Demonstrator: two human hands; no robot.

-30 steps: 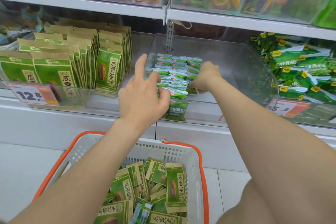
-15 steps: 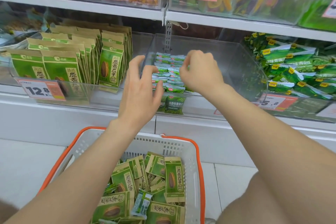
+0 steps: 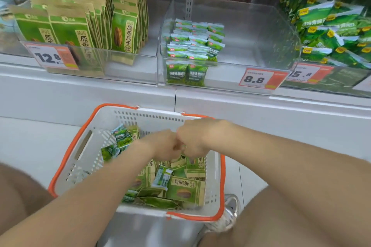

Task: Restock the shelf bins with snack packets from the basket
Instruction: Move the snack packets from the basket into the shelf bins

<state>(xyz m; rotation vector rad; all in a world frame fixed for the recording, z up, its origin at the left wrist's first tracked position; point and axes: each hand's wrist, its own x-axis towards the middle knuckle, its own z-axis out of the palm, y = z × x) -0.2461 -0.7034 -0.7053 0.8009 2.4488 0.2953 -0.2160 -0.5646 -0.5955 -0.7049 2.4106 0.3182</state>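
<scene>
Left hand (image 3: 160, 145), right hand (image 3: 193, 139) in basket (image 3: 80, 162), snack packets (image 3: 184, 188) beneath hidden fingertips.

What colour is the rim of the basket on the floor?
Orange. The basket has an orange rim above white slotted walls, which shows clearly in the head view.

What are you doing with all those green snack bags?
A person is restocking snacks in a shop. The left hand and the right hand are down in the basket, among the green packets. Whether they hold any yet is hidden. Up above, the middle clear bin has only a small stack of little packets, so there is room for more.
</scene>
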